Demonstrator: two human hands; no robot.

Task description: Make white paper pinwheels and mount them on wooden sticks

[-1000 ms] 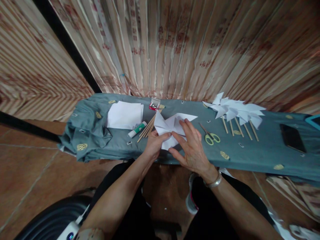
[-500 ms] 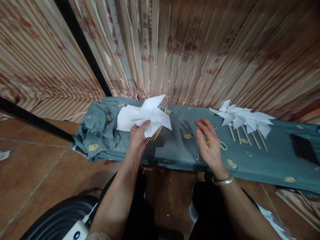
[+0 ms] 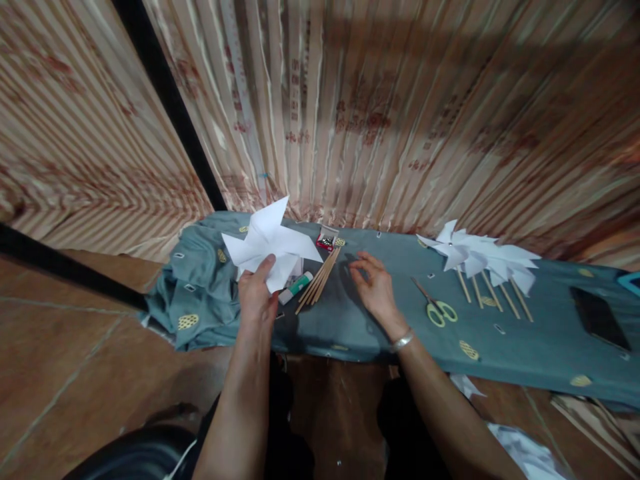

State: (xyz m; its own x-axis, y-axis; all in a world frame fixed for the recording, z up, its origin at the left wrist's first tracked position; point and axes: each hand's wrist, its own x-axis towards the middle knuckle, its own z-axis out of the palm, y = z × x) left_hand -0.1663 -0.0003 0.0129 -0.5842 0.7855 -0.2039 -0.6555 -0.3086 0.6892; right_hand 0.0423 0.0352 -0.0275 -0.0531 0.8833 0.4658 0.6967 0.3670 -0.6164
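- One four-bladed paper pinwheel (image 3: 267, 240) is at the surface's left part, held above white paper (image 3: 300, 268) that it mostly hides.
- The left hand (image 3: 257, 293) grips its near part, thumb on top; the right hand (image 3: 375, 288) is released, fingers loosely bent.
- Counted: one glue stick (image 3: 296, 288), one small red box (image 3: 327, 240), one pair of scissors (image 3: 436, 308), one phone (image 3: 599, 318); five sticks show under the overlapping white pinwheels (image 3: 480, 257). The loose wooden sticks (image 3: 320, 280) overlap too closely to count.
- A second ago both hands touched the pinwheel; now it is farther left and the right hand is apart from it.
- Bare cloth lies between loose sticks and scissors, around the right hand.
- The surface (image 3: 520, 350) ends at a curtain (image 3: 370, 167) behind; its near edge runs below both hands.
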